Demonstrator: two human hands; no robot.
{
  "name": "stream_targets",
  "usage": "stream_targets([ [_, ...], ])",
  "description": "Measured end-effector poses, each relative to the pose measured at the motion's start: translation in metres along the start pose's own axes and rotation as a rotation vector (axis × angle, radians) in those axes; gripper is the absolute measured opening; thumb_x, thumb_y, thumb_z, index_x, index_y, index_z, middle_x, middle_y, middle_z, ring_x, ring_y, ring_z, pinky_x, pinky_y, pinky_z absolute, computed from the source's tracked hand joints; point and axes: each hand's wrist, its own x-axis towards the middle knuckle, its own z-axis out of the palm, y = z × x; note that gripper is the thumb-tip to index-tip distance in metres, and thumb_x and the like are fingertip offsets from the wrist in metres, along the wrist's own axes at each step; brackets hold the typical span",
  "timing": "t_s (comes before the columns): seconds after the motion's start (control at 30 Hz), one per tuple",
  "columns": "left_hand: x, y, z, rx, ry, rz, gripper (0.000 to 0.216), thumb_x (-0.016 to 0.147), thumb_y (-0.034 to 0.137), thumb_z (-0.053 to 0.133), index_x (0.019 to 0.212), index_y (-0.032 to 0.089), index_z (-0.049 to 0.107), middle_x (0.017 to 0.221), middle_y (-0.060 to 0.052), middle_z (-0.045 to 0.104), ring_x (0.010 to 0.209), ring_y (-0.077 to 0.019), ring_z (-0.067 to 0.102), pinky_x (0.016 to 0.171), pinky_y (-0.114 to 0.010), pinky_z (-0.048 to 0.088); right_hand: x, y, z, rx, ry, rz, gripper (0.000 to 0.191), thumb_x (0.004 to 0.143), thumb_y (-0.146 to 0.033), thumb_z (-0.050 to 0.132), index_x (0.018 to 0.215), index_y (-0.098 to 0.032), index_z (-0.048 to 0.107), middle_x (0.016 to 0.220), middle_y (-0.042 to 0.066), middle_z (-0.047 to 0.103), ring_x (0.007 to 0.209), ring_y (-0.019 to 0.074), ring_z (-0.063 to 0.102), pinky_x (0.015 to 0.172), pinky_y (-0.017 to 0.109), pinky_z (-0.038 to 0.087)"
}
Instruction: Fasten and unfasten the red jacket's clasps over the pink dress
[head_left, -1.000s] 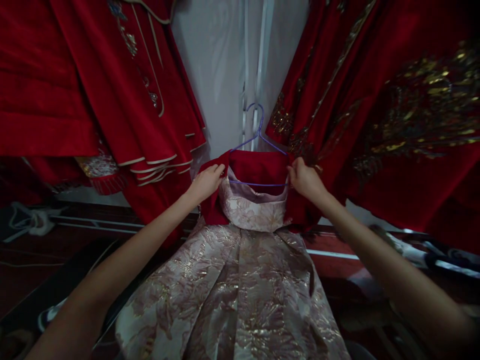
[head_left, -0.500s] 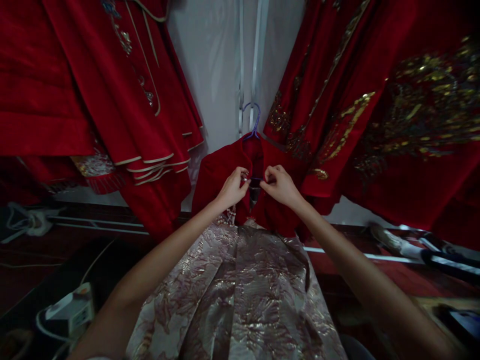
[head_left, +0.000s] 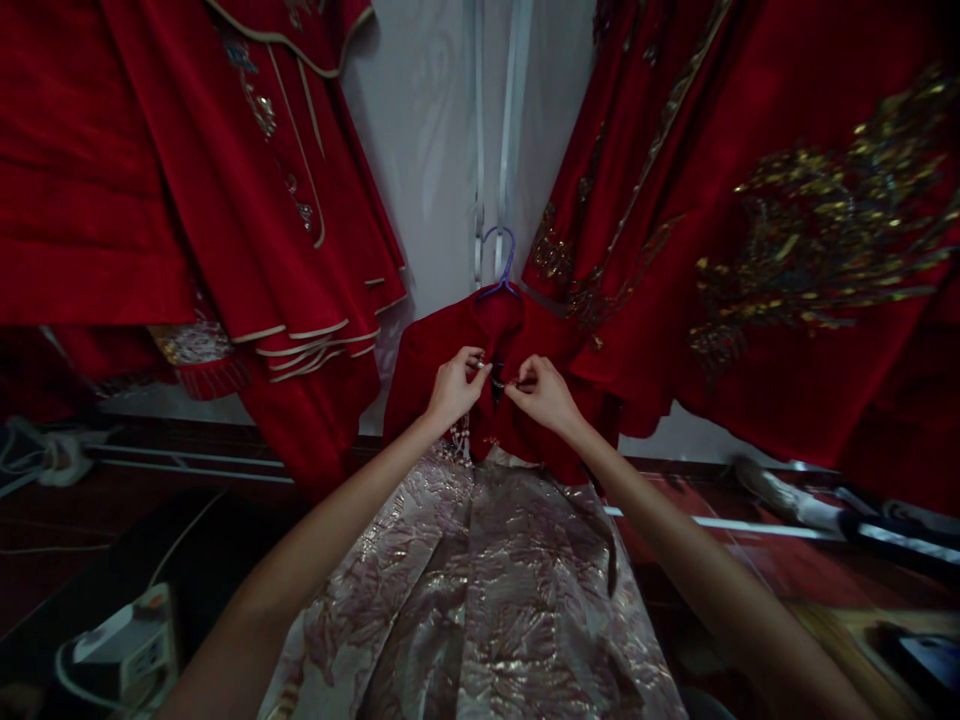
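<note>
A red jacket [head_left: 427,345] hangs in front of me on a purple hanger [head_left: 507,262], with a silvery pink patterned skirt [head_left: 525,570] below it. My left hand [head_left: 456,385] pinches the jacket's left front edge just under the collar. On the opposite front edge, my right hand [head_left: 546,395] is closed with thumb and finger together. Only a narrow dark gap shows between the two edges, and whatever small fastening lies in my fingertips is too small to make out. A beaded tassel [head_left: 460,438] dangles beneath my left wrist.
Red garments with pale piping [head_left: 315,270] hang at left, and red garments with gold sequins [head_left: 817,230] at right. A white power strip [head_left: 142,640] with a cord lies at lower left. Someone's leg and shoe [head_left: 787,495] extend in at right.
Both hands have drawn the jacket's front edges closer together, narrowing the neck opening. My right hand moved left and slightly down. The view has shifted a little.
</note>
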Motion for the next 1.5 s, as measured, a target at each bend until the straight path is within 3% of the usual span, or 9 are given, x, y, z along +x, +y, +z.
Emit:
stream_targets([
  [0.1, 0.005, -0.001, -0.003, -0.006, 0.016, -0.003, 0.023, 0.085, 0.032, 0.055, 0.104, 0.020, 0.057, 0.087, -0.004, 0.068, 0.076, -0.0139, 0.066, 0.067, -0.023, 0.049, 0.013, 0.006, 0.006, 0.013, 0.174, 0.065, 0.041, 0.062, -0.038, 0.069, 0.085, -0.021, 0.041, 0.088, 0.003, 0.051, 0.064, 0.0128, 0.053, 0.057, 0.028, 0.049],
  [0.17, 0.007, -0.002, -0.003, -0.034, 0.012, 0.003, 0.024, 0.083, 0.029, 0.056, 0.105, 0.020, 0.055, 0.088, -0.004, 0.067, 0.077, -0.0134, 0.065, 0.067, -0.023, 0.050, 0.017, 0.013, 0.010, -0.025, 0.174, 0.089, 0.048, 0.057, -0.037, 0.073, 0.089, -0.020, 0.041, 0.088, 0.004, 0.053, 0.061, 0.0119, 0.052, 0.056, 0.028, 0.048],
  [0.3, 0.005, -0.007, -0.001, -0.130, 0.034, -0.014, 0.025, 0.078, 0.025, 0.063, 0.098, 0.019, 0.049, 0.080, -0.001, 0.065, 0.069, -0.0108, 0.065, 0.062, -0.020, 0.050, 0.015, 0.022, 0.013, -0.052, -0.024, 0.129, 0.032, 0.061, -0.026, 0.068, 0.085, -0.019, 0.049, 0.073, -0.001, 0.058, 0.059, 0.0114, 0.055, 0.058, 0.026, 0.047],
  [0.4, 0.001, -0.012, 0.000, -0.137, 0.005, 0.008, 0.015, 0.079, 0.025, 0.062, 0.085, 0.018, 0.050, 0.077, 0.000, 0.065, 0.069, -0.0114, 0.066, 0.063, -0.021, 0.051, 0.011, 0.025, 0.012, -0.004, -0.066, 0.176, 0.020, 0.066, -0.023, 0.065, 0.082, -0.019, 0.055, 0.071, -0.001, 0.062, 0.064, 0.0115, 0.059, 0.065, 0.026, 0.048],
  [0.53, -0.001, -0.016, 0.003, -0.059, -0.070, 0.036, 0.007, 0.079, 0.020, 0.060, 0.084, 0.018, 0.055, 0.082, -0.003, 0.068, 0.074, -0.0131, 0.068, 0.067, -0.023, 0.053, 0.012, 0.028, 0.010, 0.096, -0.108, 0.165, 0.026, 0.065, -0.030, 0.071, 0.083, -0.018, 0.056, 0.076, 0.002, 0.065, 0.067, 0.0124, 0.062, 0.068, 0.028, 0.051],
  [0.8, 0.005, -0.012, 0.015, -0.041, -0.127, 0.034, 0.007, 0.079, 0.012, 0.056, 0.084, 0.016, 0.058, 0.082, -0.005, 0.071, 0.076, -0.0144, 0.069, 0.070, -0.025, 0.055, 0.009, 0.027, 0.012, 0.324, -0.028, 0.080, 0.027, 0.068, -0.038, 0.070, 0.083, -0.019, 0.057, 0.081, 0.003, 0.066, 0.074, 0.0136, 0.063, 0.074, 0.029, 0.054],
  [1.1, 0.001, -0.002, 0.004, 0.066, -0.242, 0.134, 0.016, 0.077, 0.014, 0.055, 0.091, 0.019, 0.059, 0.084, -0.004, 0.071, 0.078, -0.0156, 0.068, 0.072, -0.027, 0.055, 0.004, 0.009, 0.014, 0.287, 0.081, 0.076, 0.025, 0.073, -0.042, 0.066, 0.082, -0.020, 0.058, 0.087, 0.005, 0.070, 0.078, 0.0173, 0.068, 0.076, 0.032, 0.055],
  [1.3, 0.004, 0.001, 0.000, 0.048, -0.270, 0.136, 0.013, 0.081, 0.027, 0.055, 0.087, 0.017, 0.061, 0.082, -0.005, 0.072, 0.077, -0.0166, 0.069, 0.070, -0.026, 0.055, -0.001, 0.001, 0.012, 0.317, 0.090, 0.065, 0.025, 0.076, -0.041, 0.064, 0.086, -0.018, 0.064, 0.093, 0.007, 0.071, 0.084, 0.0193, 0.068, 0.082, 0.033, 0.055],
  [1.5, 0.007, 0.001, -0.001, 0.031, -0.333, 0.169, 0.013, 0.080, 0.021, 0.054, 0.089, 0.017, 0.061, 0.082, -0.005, 0.072, 0.078, -0.0160, 0.069, 0.071, -0.025, 0.054, -0.001, 0.002, 0.009, 0.330, 0.093, 0.078, 0.027, 0.069, -0.038, 0.071, 0.086, -0.018, 0.064, 0.088, 0.006, 0.072, 0.079, 0.0199, 0.069, 0.077, 0.033, 0.056],
])
